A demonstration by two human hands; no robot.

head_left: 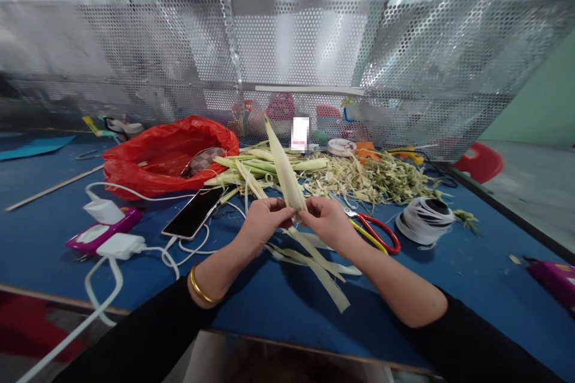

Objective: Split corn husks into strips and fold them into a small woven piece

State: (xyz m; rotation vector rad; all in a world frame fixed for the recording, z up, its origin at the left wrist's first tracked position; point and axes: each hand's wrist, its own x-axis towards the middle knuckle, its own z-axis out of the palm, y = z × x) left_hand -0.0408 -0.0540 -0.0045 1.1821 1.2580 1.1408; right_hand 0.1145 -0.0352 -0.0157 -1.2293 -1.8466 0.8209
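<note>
Both my hands hold one pale folded palm leaf (pixel 284 167) that points up and away over the blue table (pixel 278 305). My left hand (pixel 263 220) pinches its lower end from the left, and my right hand (pixel 327 219) grips the same spot from the right. Long loose leaf strips (pixel 321 266) hang down from my fingers onto the table. Behind the hands lies a pile of green and pale leaves (pixel 265 167) and a heap of leaf trimmings (pixel 377 176).
Red-handled scissors (pixel 377 232) lie just right of my right hand, beside a roll of white cord (pixel 424 218). A phone (pixel 194 213) with white cables, chargers (pixel 119 245) and a red plastic bag (pixel 166 155) are on the left. A perforated metal screen (pixel 287 54) stands behind.
</note>
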